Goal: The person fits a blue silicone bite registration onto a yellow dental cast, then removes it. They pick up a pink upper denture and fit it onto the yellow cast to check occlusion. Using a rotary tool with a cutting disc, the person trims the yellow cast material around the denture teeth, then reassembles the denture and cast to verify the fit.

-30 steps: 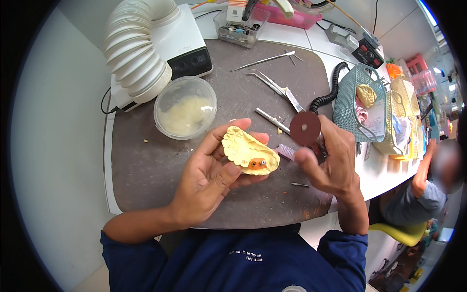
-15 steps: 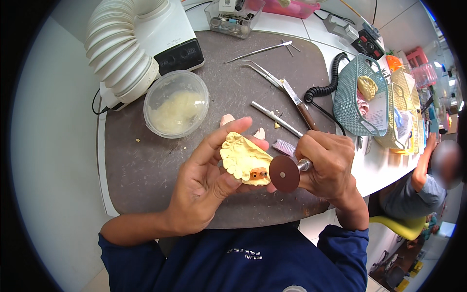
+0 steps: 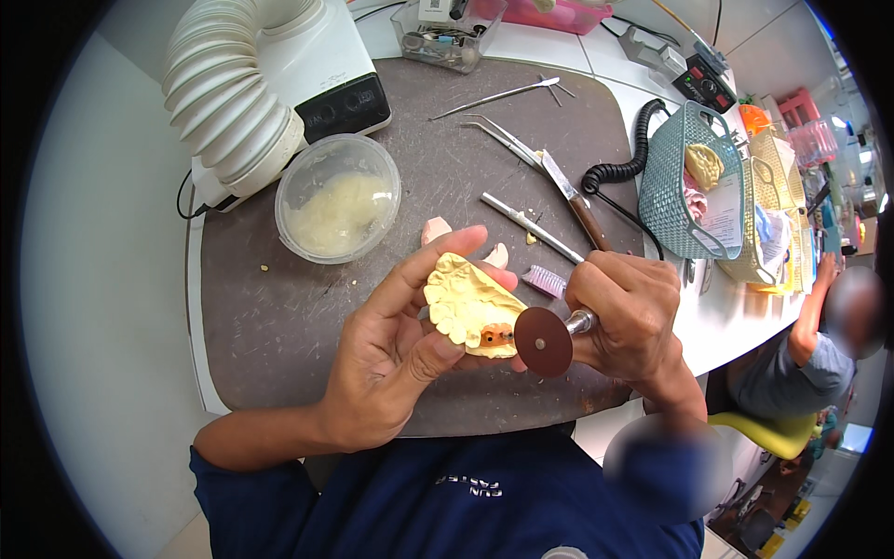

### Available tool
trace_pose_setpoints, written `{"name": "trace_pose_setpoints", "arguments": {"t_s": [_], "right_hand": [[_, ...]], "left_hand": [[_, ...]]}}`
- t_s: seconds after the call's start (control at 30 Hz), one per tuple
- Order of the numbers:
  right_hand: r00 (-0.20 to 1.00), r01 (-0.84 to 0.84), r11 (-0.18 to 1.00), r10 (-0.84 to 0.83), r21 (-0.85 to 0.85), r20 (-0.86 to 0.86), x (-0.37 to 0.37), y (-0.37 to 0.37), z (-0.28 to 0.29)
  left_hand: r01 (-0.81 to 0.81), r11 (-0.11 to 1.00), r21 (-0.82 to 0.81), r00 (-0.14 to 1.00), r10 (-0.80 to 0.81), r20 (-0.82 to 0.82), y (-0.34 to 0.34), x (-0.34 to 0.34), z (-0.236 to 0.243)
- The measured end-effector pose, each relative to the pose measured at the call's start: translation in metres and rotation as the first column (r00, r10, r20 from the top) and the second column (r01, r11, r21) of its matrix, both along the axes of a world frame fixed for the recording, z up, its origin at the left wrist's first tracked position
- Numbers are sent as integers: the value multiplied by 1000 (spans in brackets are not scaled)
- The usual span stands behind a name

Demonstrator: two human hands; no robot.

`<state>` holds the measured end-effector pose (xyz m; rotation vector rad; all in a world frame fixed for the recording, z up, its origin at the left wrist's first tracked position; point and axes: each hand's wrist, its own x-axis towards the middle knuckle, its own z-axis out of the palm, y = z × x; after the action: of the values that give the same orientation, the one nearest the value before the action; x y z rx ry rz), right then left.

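Note:
My left hand [image 3: 396, 349] grips a yellow plaster dental model [image 3: 470, 303], its tooth row turned toward my thumb. An orange-brown insert [image 3: 496, 334] with small dark holes sits in the model's near right part. My right hand [image 3: 624, 312] is closed round a rotary handpiece [image 3: 582, 321] with a silver nose. On its tip is a round brown cutting disc [image 3: 543, 342], close beside the model's right end; whether they touch I cannot tell. Past my left fingers lie two pale pink pieces [image 3: 435, 229] and a clear-and-purple small brush [image 3: 544, 280].
A tub of cloudy liquid [image 3: 337, 200] stands near a white suction hose [image 3: 223, 102]. Beyond my hands lie a brown-handled knife [image 3: 573, 200], tweezers [image 3: 503, 140] and a metal rod [image 3: 531, 228]. Baskets [image 3: 694, 182] and a coiled cord [image 3: 615, 174] line the right. Another person [image 3: 801, 345] sits far right.
The dental model and my left hand have shifted very slightly right. The disc has tilted a little and sits marginally lower against the model's end. Both hands keep their holds.

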<state>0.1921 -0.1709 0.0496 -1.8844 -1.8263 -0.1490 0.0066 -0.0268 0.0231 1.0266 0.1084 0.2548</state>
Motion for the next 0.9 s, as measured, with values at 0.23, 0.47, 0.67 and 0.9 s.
{"name": "trace_pose_setpoints", "arguments": {"t_s": [0.23,0.47,0.67,0.9], "right_hand": [[1000,-6,1000,6,-8,7,0,0,-1],[1000,-14,1000,14,4,7,1,-1,-1],[1000,-13,1000,13,9,7,0,-1,0],[1000,-19,1000,19,-10,2,0,-1,0]], "left_hand": [[-16,999,28,1000,16,-5,-1,-1,-2],[-23,1000,17,1000,23,-7,-1,-1,0],[-25,1000,-4,1000,25,2,-2,-1,-1],[-30,999,25,999,30,18,-2,-1,-3]]}}
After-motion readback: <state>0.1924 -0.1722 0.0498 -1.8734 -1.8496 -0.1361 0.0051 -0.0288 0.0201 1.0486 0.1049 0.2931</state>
